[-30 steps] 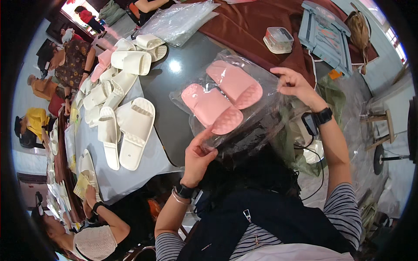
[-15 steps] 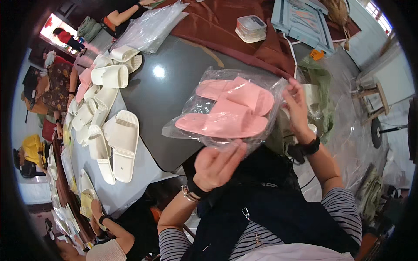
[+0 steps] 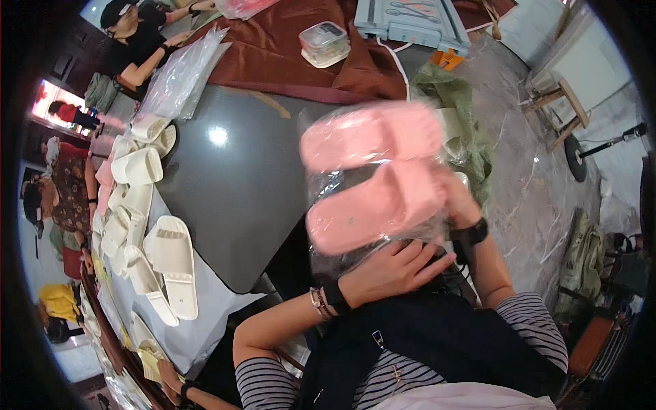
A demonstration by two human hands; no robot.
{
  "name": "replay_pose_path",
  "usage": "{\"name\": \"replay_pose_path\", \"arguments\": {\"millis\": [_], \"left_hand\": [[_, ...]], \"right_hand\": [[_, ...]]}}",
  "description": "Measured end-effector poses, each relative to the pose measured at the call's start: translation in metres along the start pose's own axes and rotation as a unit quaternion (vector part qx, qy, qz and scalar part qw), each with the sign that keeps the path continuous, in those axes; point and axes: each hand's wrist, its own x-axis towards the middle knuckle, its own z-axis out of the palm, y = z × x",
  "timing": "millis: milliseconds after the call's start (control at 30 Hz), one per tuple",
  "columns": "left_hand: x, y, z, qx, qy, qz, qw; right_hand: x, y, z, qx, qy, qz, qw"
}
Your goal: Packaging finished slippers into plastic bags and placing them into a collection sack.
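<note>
A pair of pink slippers [image 3: 355, 222] lies side by side inside a clear plastic bag [image 3: 329, 183], held up over the near edge of the grey table. Motion blurs the slippers a little. My right hand [image 3: 461, 203] grips the slippers and bag at the right end; its fingertips are partly hidden behind the pink straps. Below the bag's near edge is my left hand [image 3: 389, 275], fingers stretched out and apart, close against the plastic. I cannot tell whether it touches.
White slippers [image 3: 171, 256] pile up on the left of the grey table [image 3: 236, 164]. Empty clear bags [image 3: 179, 75], a brown cloth [image 3: 273, 55], a lidded plastic box [image 3: 324, 42] and a blue tray with scissors [image 3: 403, 24] lie beyond. Co-workers [image 3: 140, 44] stand left.
The bagged pink slippers have tilted up and come closer. My right hand has moved from the bag's open edge onto the slippers; my left hand has opened out below. The view has shifted right.
</note>
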Motion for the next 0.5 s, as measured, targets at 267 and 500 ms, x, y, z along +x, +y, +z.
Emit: {"name": "replay_pose_path", "arguments": {"millis": [267,500], "left_hand": [[0.004,-0.049,0.052,-0.043,-0.058,-0.155,0.985],[-0.019,-0.072,0.085,-0.081,-0.063,-0.143,0.984]], "right_hand": [[-0.065,-0.163,-0.075,-0.256,0.216,-0.288,0.897],[0.006,-0.082,-0.107,-0.353,0.111,-0.051,0.928]]}}
